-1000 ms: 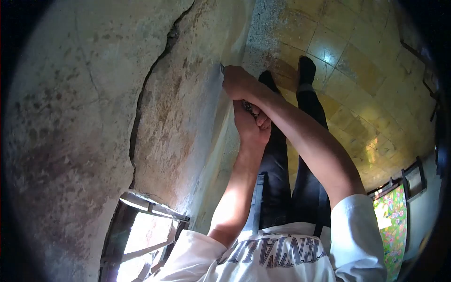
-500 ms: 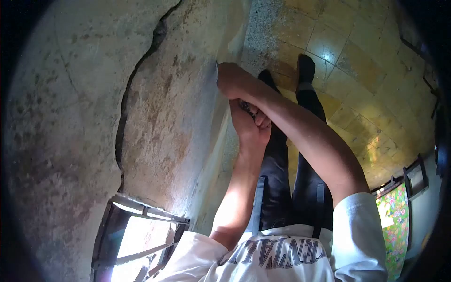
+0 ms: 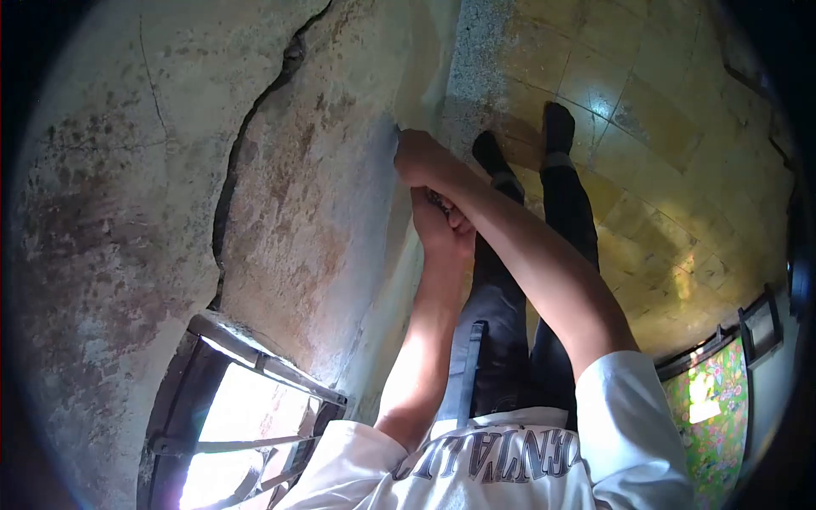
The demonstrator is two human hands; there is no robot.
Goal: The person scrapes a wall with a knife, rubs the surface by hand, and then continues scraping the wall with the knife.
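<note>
My right hand [image 3: 421, 159] is closed in a fist against the lower part of the stained plaster wall [image 3: 289, 204]. Whatever it may hold is hidden by the fingers. Just below it in the head view, my left hand [image 3: 442, 228] is closed too, its fingers curled around a small, dark, mottled thing [image 3: 439, 201] that shows only in part. What kind of thing this is, I cannot make out. The two hands are close together, with the right wrist crossing above the left fingers.
A long, deep crack [image 3: 242, 140] runs down the wall. Low on the left is a bright barred window [image 3: 229, 408]. Yellowish floor tiles [image 3: 654, 127] spread out on the right, under my dark-socked feet [image 3: 558, 127]. A flowered cloth [image 3: 710, 416] hangs at the lower right.
Both hands sit slightly lower in the view, still close together at the wall. My view has shifted a little, so more of the window and of my feet shows.
</note>
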